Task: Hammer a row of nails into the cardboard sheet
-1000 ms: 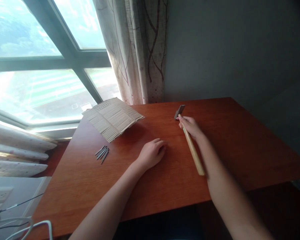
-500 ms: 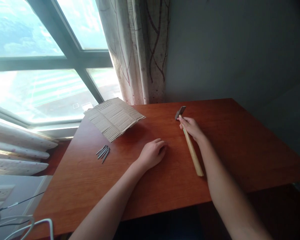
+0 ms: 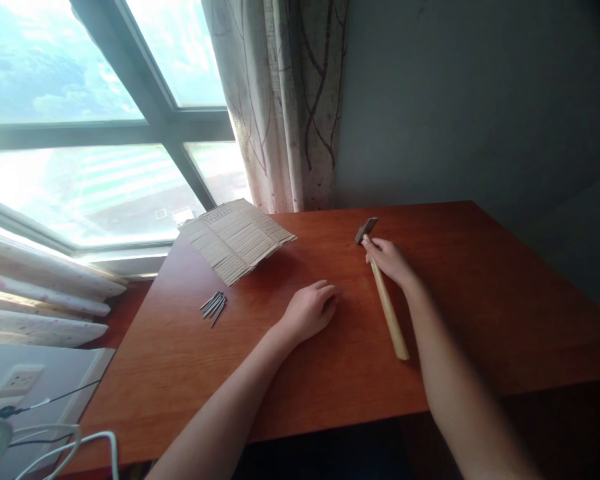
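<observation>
On the red-brown wooden table (image 3: 480, 280), centre: one hammer (image 3: 391, 317), lying flat, pale wooden handle running near-to-far, dark metal head at the far end, butt of the handle pointing toward the near edge; right hand (image 3: 390, 261) closed around the upper handle just below the head, fingers wrapped over the wood, forearm stretching back to the near right; left hand (image 3: 310, 310) to the left of the hammer and apart from it, resting palm down on the bare tabletop, fingers loosely bent, holding nothing; small bunch of dark nails (image 3: 214, 307), lying together further left, well apart from both hands; sheet of corrugated cardboard (image 3: 237, 237), flattened, at the far left corner of the table, one edge overhanging toward the window (image 3: 80, 133); patterned curtain (image 3: 290, 100), branch motif, hanging behind the table's far edge between window and grey wall; wall outlet (image 3: 17, 380), white, low at the near left, below table level; white cables (image 3: 55, 443), looping at the near left corner.
</observation>
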Demonstrator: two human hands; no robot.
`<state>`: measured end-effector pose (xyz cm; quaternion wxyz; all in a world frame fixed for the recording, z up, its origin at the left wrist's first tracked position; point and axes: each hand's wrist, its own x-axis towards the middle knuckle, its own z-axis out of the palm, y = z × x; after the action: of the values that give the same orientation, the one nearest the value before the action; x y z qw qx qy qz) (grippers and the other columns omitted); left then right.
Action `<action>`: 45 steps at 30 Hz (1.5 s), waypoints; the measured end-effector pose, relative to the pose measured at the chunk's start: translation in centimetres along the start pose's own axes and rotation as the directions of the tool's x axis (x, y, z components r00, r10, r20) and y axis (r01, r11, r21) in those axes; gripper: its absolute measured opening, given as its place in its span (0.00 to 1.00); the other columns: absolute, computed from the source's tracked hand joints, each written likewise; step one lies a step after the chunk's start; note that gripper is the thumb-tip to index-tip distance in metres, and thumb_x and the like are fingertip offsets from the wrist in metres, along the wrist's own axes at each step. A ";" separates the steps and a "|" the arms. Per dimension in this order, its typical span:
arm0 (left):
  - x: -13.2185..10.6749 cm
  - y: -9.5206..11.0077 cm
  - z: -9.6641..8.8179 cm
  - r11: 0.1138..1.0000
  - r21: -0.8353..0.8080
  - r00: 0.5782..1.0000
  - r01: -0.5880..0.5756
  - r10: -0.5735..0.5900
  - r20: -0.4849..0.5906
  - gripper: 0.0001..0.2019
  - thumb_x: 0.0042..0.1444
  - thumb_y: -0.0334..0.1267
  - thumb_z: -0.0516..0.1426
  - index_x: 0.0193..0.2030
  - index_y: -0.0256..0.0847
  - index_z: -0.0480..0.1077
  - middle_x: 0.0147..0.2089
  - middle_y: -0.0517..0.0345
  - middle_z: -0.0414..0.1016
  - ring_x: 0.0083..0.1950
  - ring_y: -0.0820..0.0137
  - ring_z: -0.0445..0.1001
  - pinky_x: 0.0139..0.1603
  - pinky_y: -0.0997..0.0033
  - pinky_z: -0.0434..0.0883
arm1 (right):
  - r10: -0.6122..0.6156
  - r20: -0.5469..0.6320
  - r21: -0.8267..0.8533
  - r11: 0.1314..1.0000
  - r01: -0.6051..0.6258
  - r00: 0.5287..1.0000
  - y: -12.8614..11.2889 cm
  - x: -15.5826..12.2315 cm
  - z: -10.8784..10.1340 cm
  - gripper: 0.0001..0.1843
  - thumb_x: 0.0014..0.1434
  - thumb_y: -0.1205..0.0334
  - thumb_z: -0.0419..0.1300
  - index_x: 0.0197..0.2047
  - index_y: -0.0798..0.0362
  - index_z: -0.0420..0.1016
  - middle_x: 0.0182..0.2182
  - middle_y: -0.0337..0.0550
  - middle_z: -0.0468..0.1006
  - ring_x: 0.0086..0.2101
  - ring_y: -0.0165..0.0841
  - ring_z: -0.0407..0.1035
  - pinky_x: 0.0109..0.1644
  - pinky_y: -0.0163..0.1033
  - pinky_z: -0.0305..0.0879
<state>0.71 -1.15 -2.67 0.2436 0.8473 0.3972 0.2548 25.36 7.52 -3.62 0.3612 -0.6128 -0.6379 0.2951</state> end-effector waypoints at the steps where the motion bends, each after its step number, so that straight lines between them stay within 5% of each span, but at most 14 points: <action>1: 0.0 0.2 -0.3 1.000 -0.003 1.000 -0.008 0.008 -0.006 0.13 0.64 0.31 0.51 0.50 0.42 0.75 0.43 0.54 0.77 0.38 0.70 0.76 0.40 0.72 0.71 | -0.005 -0.018 -0.029 1.000 0.005 1.000 -0.1 0.0 -0.2 0.31 0.61 0.33 0.51 0.22 0.51 0.70 0.19 0.41 0.73 0.23 0.32 0.65 0.29 0.37 0.54; 5: -0.2 1.7 -3.4 0.995 0.103 0.994 -0.005 0.016 -0.105 0.14 0.66 0.34 0.49 0.51 0.43 0.74 0.45 0.53 0.77 0.40 0.71 0.76 0.38 0.74 0.70 | -0.019 -0.170 -0.125 0.992 -0.003 0.985 -0.6 -0.1 -0.9 0.28 0.61 0.36 0.53 0.27 0.52 0.75 0.22 0.44 0.75 0.26 0.36 0.67 0.30 0.38 0.52; 9: 0.1 2.3 -9.4 0.944 0.289 0.953 0.156 -0.067 -0.296 0.14 0.65 0.37 0.51 0.53 0.44 0.73 0.49 0.53 0.77 0.45 0.68 0.77 0.41 0.72 0.71 | -0.068 -0.328 -0.181 0.983 0.008 0.942 -1.2 -0.2 -1.3 0.25 0.64 0.42 0.51 0.29 0.52 0.75 0.22 0.45 0.76 0.25 0.35 0.67 0.31 0.38 0.53; 13: 0.4 -1.1 -14.8 0.776 0.447 0.852 0.445 -0.214 -0.477 0.16 0.65 0.43 0.52 0.53 0.42 0.74 0.51 0.51 0.78 0.49 0.58 0.76 0.51 0.58 0.72 | -0.118 -0.402 -0.124 0.990 0.074 0.908 -2.2 -0.6 -1.2 0.21 0.64 0.47 0.52 0.36 0.53 0.78 0.22 0.43 0.76 0.24 0.35 0.69 0.31 0.37 0.57; 17: -0.2 -5.7 -16.9 0.710 0.574 0.906 0.408 -0.235 -0.352 0.20 0.65 0.49 0.53 0.55 0.40 0.74 0.59 0.48 0.74 0.58 0.51 0.71 0.61 0.46 0.67 | -0.164 -0.368 -0.138 0.983 0.121 0.915 -2.9 -0.8 -0.9 0.19 0.65 0.51 0.52 0.38 0.54 0.80 0.24 0.45 0.78 0.25 0.36 0.70 0.32 0.38 0.58; 21: -1.1 -7.4 -16.8 0.689 0.586 0.902 0.426 -0.273 -0.335 0.22 0.65 0.53 0.51 0.57 0.43 0.72 0.62 0.48 0.71 0.60 0.48 0.70 0.61 0.44 0.67 | -0.206 -0.363 -0.157 0.975 0.158 0.909 -3.3 -1.0 -0.8 0.19 0.65 0.52 0.51 0.37 0.54 0.80 0.26 0.47 0.80 0.27 0.37 0.72 0.34 0.39 0.60; 29: -1.4 -6.3 -15.7 0.767 0.524 0.923 0.371 -0.241 -0.301 0.25 0.65 0.55 0.48 0.58 0.41 0.71 0.63 0.47 0.70 0.63 0.52 0.66 0.65 0.49 0.64 | -0.240 -0.363 -0.162 0.968 0.193 0.900 -4.4 -1.8 -0.8 0.21 0.67 0.49 0.51 0.36 0.53 0.80 0.26 0.46 0.80 0.26 0.36 0.71 0.33 0.39 0.59; 38: -1.8 -2.1 -12.2 0.880 0.454 0.989 0.138 -0.099 -0.109 0.23 0.65 0.52 0.53 0.62 0.44 0.69 0.66 0.50 0.68 0.67 0.53 0.63 0.67 0.48 0.63 | -0.262 -0.303 -0.040 0.964 0.263 0.916 -5.8 -2.6 -0.2 0.20 0.66 0.49 0.52 0.38 0.52 0.80 0.23 0.42 0.76 0.26 0.35 0.70 0.33 0.39 0.62; 45: -1.9 2.0 -9.6 0.934 0.358 1.000 -0.012 0.014 -0.005 0.22 0.64 0.48 0.55 0.62 0.45 0.69 0.66 0.50 0.68 0.67 0.53 0.62 0.67 0.45 0.63 | -0.353 -0.205 0.062 0.926 0.372 0.913 -7.0 -3.1 0.7 0.13 0.64 0.53 0.57 0.42 0.50 0.79 0.41 0.47 0.80 0.38 0.38 0.74 0.40 0.41 0.69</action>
<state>-5.28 -1.79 5.26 0.0821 0.8792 0.4322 0.1829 20.74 3.96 1.44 0.4991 -0.4903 -0.6876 0.1944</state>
